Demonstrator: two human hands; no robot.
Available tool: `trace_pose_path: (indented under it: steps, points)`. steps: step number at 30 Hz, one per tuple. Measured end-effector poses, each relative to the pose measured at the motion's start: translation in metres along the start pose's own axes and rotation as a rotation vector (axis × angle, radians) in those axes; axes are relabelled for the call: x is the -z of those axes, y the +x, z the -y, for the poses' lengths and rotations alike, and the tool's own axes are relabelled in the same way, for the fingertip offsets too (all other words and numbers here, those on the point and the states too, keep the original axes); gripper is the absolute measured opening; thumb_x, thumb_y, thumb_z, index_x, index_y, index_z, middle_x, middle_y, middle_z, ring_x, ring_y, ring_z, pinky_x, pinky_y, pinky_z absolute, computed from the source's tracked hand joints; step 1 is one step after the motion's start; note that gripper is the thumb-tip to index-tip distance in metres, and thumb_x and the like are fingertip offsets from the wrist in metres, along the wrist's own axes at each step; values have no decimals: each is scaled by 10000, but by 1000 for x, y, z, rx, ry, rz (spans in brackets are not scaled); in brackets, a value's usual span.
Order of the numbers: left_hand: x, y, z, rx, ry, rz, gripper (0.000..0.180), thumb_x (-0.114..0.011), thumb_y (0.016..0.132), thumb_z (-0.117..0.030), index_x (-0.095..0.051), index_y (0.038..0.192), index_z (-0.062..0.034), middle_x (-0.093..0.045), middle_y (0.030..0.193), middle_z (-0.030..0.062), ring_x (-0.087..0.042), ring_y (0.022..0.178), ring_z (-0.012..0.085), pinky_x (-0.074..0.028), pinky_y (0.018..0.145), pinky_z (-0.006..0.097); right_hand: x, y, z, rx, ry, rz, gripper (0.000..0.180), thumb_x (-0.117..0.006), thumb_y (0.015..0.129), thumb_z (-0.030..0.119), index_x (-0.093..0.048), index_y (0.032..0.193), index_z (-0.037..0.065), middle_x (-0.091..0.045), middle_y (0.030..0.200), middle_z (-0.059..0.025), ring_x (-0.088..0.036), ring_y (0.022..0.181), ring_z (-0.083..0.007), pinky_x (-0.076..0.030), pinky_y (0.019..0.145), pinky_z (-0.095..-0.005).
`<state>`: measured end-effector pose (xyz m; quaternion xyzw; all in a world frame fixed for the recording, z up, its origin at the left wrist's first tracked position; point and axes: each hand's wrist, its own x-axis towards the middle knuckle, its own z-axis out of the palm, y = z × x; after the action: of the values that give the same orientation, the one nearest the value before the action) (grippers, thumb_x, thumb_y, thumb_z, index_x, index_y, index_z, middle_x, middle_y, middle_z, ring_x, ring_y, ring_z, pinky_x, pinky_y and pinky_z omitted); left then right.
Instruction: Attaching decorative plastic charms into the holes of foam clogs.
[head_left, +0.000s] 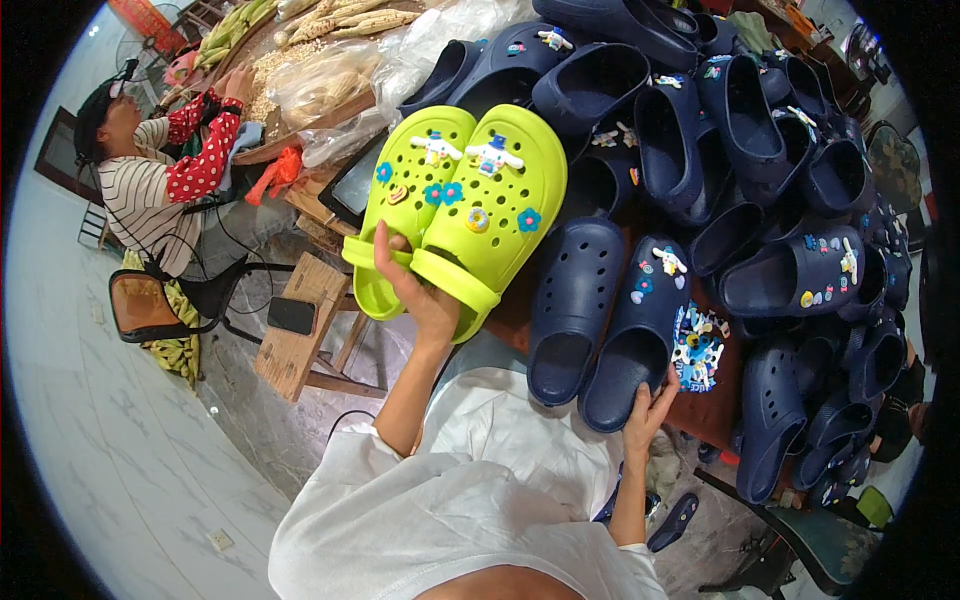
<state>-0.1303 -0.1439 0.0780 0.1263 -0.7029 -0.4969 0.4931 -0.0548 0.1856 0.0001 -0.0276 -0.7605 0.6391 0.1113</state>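
My left hand (425,300) grips a pair of lime green clogs (500,200) by their heel ends, fingers partly inside the openings. Blue flower, ring-shaped and white long-eared character charms dot their tops. My right hand (650,415) pinches the heel edge of a decorated navy clog (650,310) on the table. Its charms sit near the toe. Beside it, to the left, lies a plain navy clog (575,290) with open holes and no charms. A heap of small loose charms (698,350) lies just right of the decorated clog.
Piles of navy clogs (745,120) cover the table's far and right sides. At far left a seated person (150,190) handles corn at a round table. A wooden stool (310,340) bears a phone (291,315). A dark chair (810,540) stands at lower right.
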Motion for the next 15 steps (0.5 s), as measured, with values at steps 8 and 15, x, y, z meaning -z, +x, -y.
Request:
trace_pose_path:
  steps: [8, 15]
  points:
    - [10, -16, 7, -151, 189, 166, 966, -766, 794, -184, -154, 1513, 23, -317, 1453, 228, -347, 1343, 355, -270, 1125, 442, -1, 3, 3, -41, 56, 11, 531, -465, 943, 64, -309, 1439, -42, -413, 1397, -181, -422, 1283, -253, -300, 1098, -355]
    - [13, -32, 3, -121, 254, 143, 996, -765, 782, -187, -131, 1512, 49, -275, 1497, 257, -277, 1386, 401, -181, 1157, 473, 7, 2, 9, 19, -37, 5, 544, -480, 941, 87, -305, 1441, -37, -397, 1405, -182, -421, 1283, -263, -305, 1099, -373]
